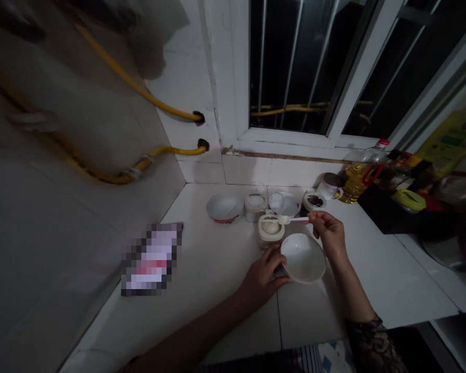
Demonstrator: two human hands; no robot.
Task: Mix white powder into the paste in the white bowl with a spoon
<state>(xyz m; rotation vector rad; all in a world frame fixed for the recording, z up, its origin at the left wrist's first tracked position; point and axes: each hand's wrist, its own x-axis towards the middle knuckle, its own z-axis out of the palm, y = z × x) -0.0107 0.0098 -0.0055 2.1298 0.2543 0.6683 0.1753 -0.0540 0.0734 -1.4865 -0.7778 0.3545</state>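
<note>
Right now, left hand [261, 275] in a closed grip on the rim of a white ceramic bowl [303, 258], fingers [274, 259] curled against its near left side. Right hand [329, 234] just beyond the bowl, thumb and fingers pinched shut on the handle of a white plastic spoon [295, 219]. Spoon head right above a squat glass jar [271, 233] of white contents, jar just past the bowl's far left edge, on the white counter [209, 274]. Farther along, a pink-patterned bowl [225, 207], a small lidded jar [254, 204], and a dish of dark food [314, 201]. Far right, a cooking oil bottle [355, 181]. Near left, a blurred flat packet [151, 259]. Above left, yellow gas hoses [140, 88] along the wall.
</note>
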